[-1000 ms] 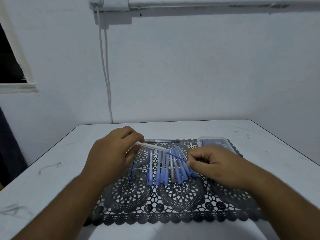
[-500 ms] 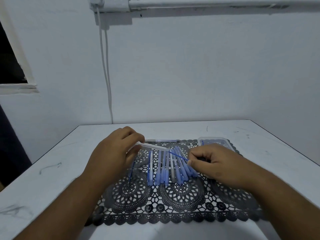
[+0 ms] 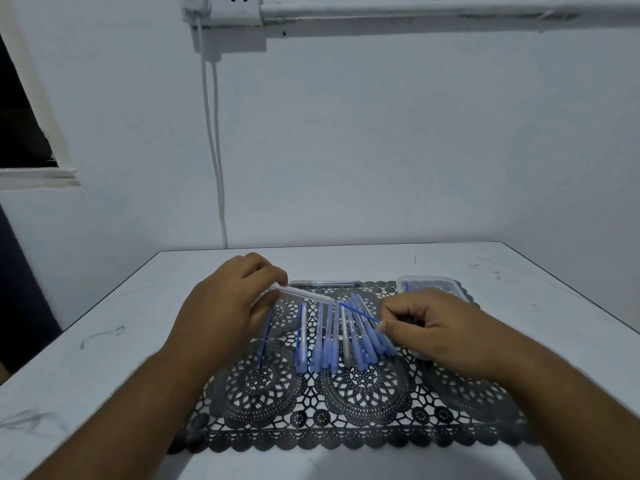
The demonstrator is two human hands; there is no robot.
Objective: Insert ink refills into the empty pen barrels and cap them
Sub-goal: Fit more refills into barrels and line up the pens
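refill (image 3: pixel 360 312) deeper in barrel (image 3: pixel 301 294) | right hand (image 3: pixel 436 332) pinches refill | left hand (image 3: pixel 225 306) grips barrel

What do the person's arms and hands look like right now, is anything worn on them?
Both forearms are bare up to the frame edge, with no sleeve showing. The left hand and right hand wear no gloves, and no ring, watch or bracelet shows on either. No markings can be made out in the dim light.

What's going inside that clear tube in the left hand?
A thin blue ink refill, pinched by the right hand, enters the open end of the clear pen barrel that the left hand holds. How far it reaches inside cannot be seen.
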